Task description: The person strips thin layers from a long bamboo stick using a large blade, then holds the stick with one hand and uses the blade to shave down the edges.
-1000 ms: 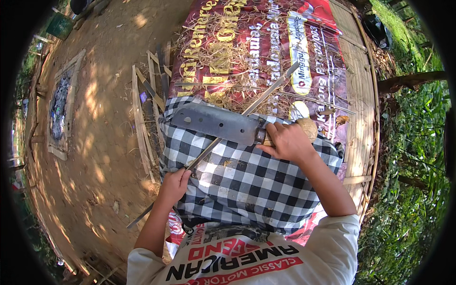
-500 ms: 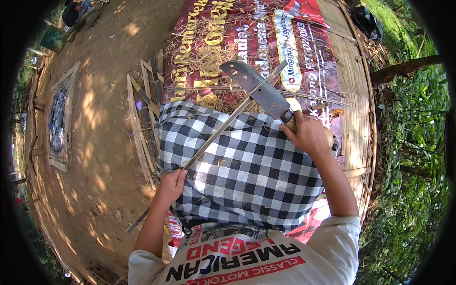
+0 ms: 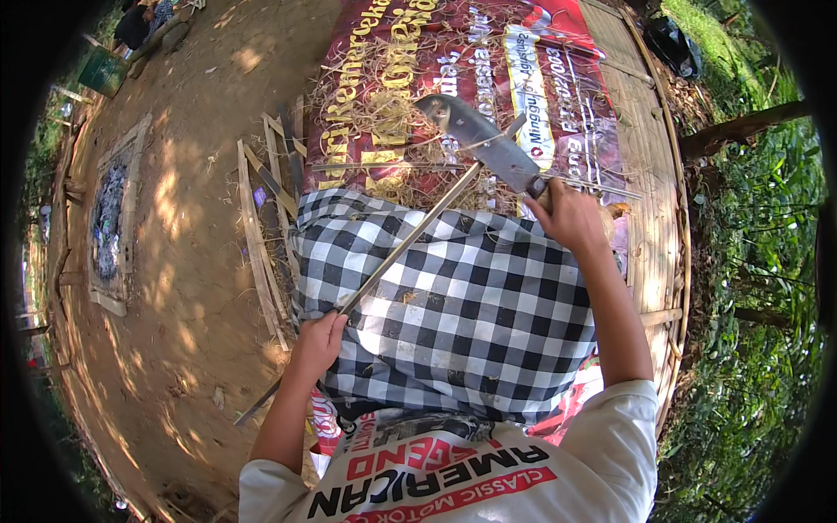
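Note:
My left hand (image 3: 319, 342) is closed around a long, thin bamboo strip (image 3: 410, 234), which slants across my lap toward the far right. The strip's lower end sticks out beyond my left forearm. In my right hand (image 3: 573, 216) is the handle of a machete (image 3: 497, 155) with a broad dark blade. Its blade lies across the far part of the strip, pointing far left, and a thin sliver shows on it. Black-and-white checked cloth (image 3: 462, 305) covers my lap beneath both hands.
A red printed banner (image 3: 440, 83) strewn with curly shavings (image 3: 375, 122) covers the bamboo platform (image 3: 645, 235). Cut bamboo pieces (image 3: 255, 235) lean at its left. Farther left is a framed ash bed (image 3: 109, 222). Another person (image 3: 135, 26) sits near a green box (image 3: 103, 70).
My right hand and the machete have moved slightly away from me and to the right along the strip. My left hand has barely shifted and keeps its hold.

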Action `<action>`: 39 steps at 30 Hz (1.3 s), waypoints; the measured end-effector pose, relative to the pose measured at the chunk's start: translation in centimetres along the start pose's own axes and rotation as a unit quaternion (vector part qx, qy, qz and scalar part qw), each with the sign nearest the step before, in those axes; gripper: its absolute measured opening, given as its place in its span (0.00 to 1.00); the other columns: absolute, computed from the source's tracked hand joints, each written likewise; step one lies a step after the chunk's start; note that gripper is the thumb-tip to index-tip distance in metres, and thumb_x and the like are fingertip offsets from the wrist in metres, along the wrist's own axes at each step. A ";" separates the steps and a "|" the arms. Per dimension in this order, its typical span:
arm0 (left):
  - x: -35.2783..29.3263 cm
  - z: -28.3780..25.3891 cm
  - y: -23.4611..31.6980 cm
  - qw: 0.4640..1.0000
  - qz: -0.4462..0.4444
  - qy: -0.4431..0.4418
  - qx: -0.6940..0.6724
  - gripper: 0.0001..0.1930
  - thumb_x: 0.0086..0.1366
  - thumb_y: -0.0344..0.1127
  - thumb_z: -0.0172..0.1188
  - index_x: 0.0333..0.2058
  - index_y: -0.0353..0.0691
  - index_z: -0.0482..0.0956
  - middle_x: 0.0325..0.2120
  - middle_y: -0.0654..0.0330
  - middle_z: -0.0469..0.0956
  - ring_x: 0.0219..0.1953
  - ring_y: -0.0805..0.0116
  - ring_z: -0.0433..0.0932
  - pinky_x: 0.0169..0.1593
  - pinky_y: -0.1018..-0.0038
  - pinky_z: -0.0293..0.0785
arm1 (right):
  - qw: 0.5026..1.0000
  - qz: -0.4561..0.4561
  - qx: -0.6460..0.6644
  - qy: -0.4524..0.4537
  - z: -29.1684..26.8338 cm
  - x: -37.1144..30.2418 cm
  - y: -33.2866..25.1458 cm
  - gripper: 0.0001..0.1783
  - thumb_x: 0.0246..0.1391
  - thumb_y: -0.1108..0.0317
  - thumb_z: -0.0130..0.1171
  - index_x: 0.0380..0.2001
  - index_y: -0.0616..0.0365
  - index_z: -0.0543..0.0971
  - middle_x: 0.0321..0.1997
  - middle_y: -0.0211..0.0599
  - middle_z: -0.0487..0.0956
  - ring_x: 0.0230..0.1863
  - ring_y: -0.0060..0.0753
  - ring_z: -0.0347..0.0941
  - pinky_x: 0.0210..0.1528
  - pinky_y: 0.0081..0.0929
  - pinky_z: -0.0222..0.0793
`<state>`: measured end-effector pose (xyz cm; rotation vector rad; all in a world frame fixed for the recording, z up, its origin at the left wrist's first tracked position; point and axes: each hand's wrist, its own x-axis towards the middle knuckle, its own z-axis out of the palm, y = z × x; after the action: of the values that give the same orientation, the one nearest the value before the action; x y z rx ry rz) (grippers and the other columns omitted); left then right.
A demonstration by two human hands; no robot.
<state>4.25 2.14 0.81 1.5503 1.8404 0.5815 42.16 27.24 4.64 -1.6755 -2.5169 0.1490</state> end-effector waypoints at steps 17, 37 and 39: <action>0.7 -0.5 -0.9 0.992 -0.049 -0.009 -0.119 0.21 0.71 0.41 0.51 0.22 0.30 0.69 0.11 0.57 0.60 0.17 0.72 0.57 0.23 0.69 0.59 | 0.983 0.172 0.026 0.060 -2.4 -4.2 1.4 0.28 0.55 0.45 0.59 0.36 0.66 0.75 0.24 0.56 0.79 0.28 0.60 0.77 0.31 0.49 0.72; -3.8 -1.9 2.0 0.971 -0.231 -0.051 0.020 0.27 0.68 0.51 0.51 0.27 0.28 0.77 0.20 0.39 0.74 0.27 0.40 0.76 0.33 0.57 0.70 | 0.977 -0.108 0.182 0.003 -1.5 -7.3 -9.9 0.27 0.54 0.45 0.60 0.30 0.64 0.73 0.20 0.47 0.77 0.21 0.49 0.76 0.23 0.39 0.71; -3.9 -1.4 2.0 0.976 -0.214 -0.021 0.043 0.27 0.68 0.52 0.51 0.26 0.28 0.78 0.20 0.38 0.74 0.28 0.38 0.76 0.33 0.56 0.70 | 0.973 -0.138 0.182 -0.011 -0.1 -7.4 -11.4 0.27 0.54 0.45 0.59 0.30 0.63 0.72 0.19 0.47 0.76 0.20 0.49 0.76 0.22 0.39 0.70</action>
<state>4.91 -1.15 3.94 1.1519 2.1046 0.2693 34.58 15.99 6.05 -1.1809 -2.5106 0.5652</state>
